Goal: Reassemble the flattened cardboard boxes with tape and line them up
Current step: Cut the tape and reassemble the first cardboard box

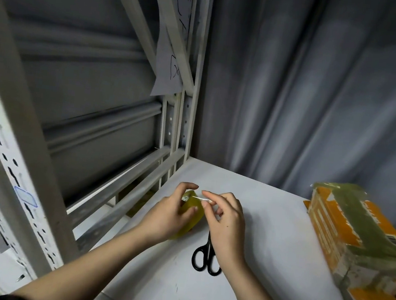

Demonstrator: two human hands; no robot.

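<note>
— White counter (269, 232) by the shelving rack (43, 157); where's the tape?

— Left hand (169, 217) grips the roll (190, 219); right hand (227, 217) pinches its loose end. Scissors (207, 257) underneath, taped box (358, 249) near the right edge.

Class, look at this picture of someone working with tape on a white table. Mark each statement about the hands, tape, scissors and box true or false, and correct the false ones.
1. The left hand grips the yellowish tape roll. True.
2. The right hand holds the scissors. False: it pinches the tape's loose end; the scissors lie on the table.
3. The orange box is to the right of the hands. True.
4. The box is bare of tape. False: greenish tape covers much of it.
5. The scissors have red handles. False: black.
</note>
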